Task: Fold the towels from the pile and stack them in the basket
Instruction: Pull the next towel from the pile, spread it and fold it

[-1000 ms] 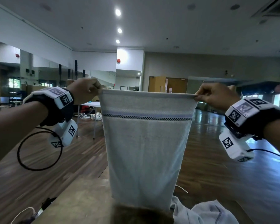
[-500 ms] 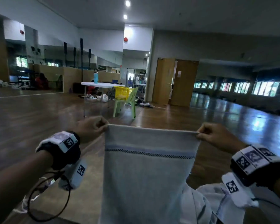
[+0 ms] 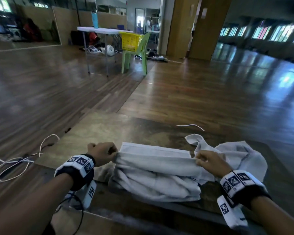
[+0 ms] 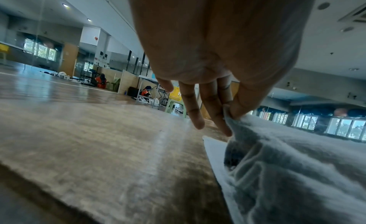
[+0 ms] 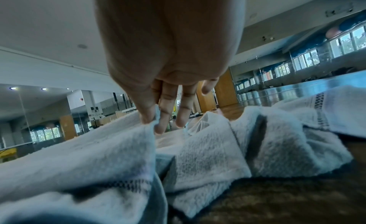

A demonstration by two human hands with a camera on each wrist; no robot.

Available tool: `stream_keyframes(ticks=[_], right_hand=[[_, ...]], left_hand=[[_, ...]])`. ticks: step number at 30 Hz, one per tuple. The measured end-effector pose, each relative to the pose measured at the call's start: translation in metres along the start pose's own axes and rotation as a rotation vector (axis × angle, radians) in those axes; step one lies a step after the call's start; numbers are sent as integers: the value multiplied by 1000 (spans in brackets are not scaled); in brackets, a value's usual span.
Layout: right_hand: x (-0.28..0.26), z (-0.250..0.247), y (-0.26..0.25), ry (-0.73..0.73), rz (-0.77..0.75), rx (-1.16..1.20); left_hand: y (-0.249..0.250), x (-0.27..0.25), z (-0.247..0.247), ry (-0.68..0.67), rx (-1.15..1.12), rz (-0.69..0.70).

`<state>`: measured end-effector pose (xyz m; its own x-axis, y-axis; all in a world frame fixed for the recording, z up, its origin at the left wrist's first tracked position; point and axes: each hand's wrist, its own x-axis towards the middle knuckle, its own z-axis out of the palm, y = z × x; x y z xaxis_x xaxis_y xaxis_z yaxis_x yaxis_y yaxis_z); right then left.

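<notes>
Towel (image 3: 157,168), a second ago hanging full-length, now slumps on the table (image 3: 98,129) (fold underway), left hand (image 3: 101,154) and right hand (image 3: 210,162) each pinching a top corner.

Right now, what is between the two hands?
Only the towel, its top edge stretched from left hand to right hand; the head view shows it.

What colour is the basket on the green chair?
Yellow basket, clearest in the head view.
</notes>
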<state>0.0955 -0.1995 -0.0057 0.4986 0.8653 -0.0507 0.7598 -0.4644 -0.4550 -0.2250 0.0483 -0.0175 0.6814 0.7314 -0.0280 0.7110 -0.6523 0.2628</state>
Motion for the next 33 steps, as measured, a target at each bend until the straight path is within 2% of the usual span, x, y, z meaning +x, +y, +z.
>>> stream_keyframes(ticks=[5,10,14,17,20,33], right_hand=[[32,9,-5,42,35,-174],[68,16,11,3,75,-105],[78,25,6,7,107,-243],[81,31,5,6,141,-263],[85,42,16,-58,153,-191],[81,44,14,-66,97,-209]], left_hand=[[-6,32,10,60,-36,-12],[-14,63,17,36,-111,9],[-10,79,24,71,-75,14],[-5,83,26,-1,-63,58],[-5,85,27,-58,-103,72],[1,84,28,-101,-133,98]])
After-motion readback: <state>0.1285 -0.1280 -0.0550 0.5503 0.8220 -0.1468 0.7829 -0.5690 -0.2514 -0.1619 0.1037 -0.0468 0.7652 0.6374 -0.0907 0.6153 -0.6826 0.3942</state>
